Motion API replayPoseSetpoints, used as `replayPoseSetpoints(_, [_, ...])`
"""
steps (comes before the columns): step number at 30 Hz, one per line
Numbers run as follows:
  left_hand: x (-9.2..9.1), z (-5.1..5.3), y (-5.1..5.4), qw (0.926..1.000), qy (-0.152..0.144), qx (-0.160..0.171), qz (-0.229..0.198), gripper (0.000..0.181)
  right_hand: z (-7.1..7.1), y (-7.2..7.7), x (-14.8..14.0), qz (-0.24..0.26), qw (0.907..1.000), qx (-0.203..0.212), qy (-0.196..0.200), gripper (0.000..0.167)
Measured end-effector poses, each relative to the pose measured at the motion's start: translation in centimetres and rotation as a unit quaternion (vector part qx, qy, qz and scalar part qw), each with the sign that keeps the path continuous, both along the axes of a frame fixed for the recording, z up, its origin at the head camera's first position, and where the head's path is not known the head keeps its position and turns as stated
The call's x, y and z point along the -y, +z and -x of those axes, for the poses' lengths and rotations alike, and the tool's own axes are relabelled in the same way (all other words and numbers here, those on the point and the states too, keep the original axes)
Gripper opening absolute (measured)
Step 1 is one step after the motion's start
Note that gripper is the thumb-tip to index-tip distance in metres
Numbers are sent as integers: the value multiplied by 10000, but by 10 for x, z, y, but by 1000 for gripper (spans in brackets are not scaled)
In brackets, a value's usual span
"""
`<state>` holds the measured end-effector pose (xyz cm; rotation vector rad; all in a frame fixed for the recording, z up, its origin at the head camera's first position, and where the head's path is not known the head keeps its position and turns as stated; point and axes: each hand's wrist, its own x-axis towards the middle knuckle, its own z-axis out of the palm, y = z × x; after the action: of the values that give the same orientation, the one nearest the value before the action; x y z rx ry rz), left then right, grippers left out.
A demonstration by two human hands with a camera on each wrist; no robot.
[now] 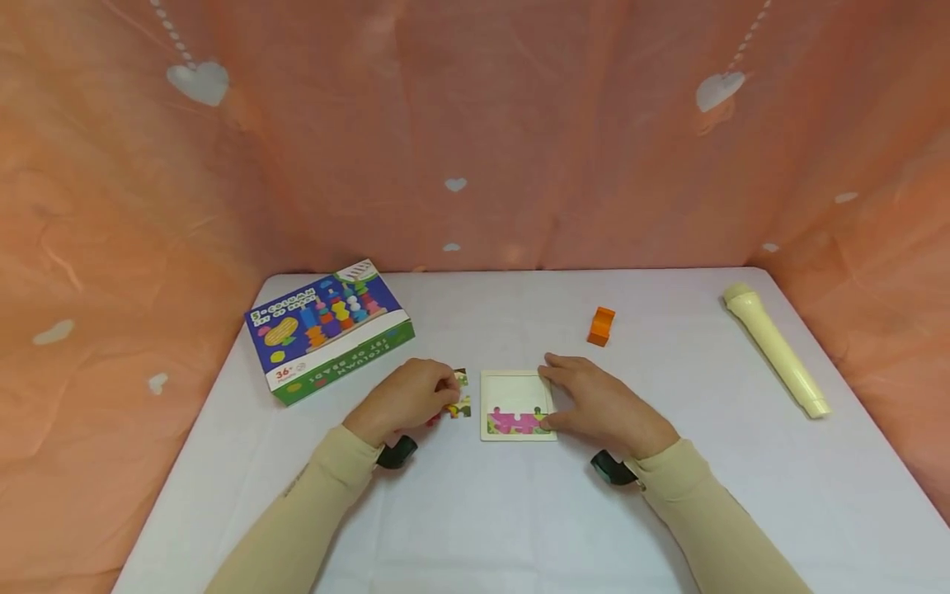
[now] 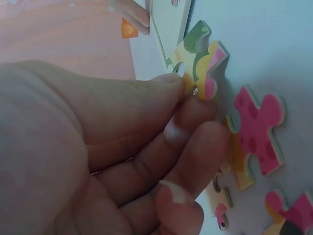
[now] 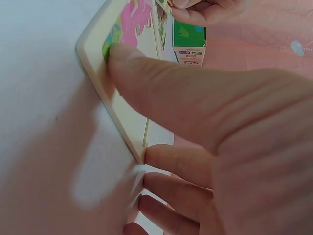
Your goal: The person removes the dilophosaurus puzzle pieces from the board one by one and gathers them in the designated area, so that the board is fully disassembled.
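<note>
A jigsaw piece [image 2: 195, 63] with yellow, green and pink print is pinched between the thumb and fingers of my left hand [image 1: 411, 398]. Below that hand in the left wrist view lie other pieces, among them a pink spotted jigsaw piece [image 2: 257, 129]. Right of it is a pale, square puzzle tray [image 1: 518, 394], whose near strip holds fitted pink and green pieces [image 1: 512, 423]. My right hand [image 1: 604, 406] rests at the tray's right side, its thumb pressing on the near right corner. The index fingertip touches the far right corner, the other fingers extended beside the edge.
A blue and green bead-set box [image 1: 330, 330] lies at the back left. Behind my right hand is an orange block [image 1: 601, 327]. A cream-coloured, flashlight-shaped object [image 1: 775, 351] lies at the far right. An orange curtain hangs behind the white table [image 1: 475, 528].
</note>
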<state>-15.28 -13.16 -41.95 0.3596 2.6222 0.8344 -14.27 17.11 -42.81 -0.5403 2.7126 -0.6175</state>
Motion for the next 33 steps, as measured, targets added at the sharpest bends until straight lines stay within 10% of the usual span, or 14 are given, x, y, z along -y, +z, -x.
replayPoseSetpoints(14, [-5,-4,5,9978,-73,-653,102,6,-4,-2,-1,1327,9871,79,891,43])
replayPoseSetpoints(27, [-32,-9,-6,9892,-1085,-984,9,8,-5,-1,-2,1077,9854,-270,1288,28])
replayPoseSetpoints(33, [-45,-9,-4,9917,-1084,-680,116,18,-4,-2,0,1104,9827,-353,1444,28])
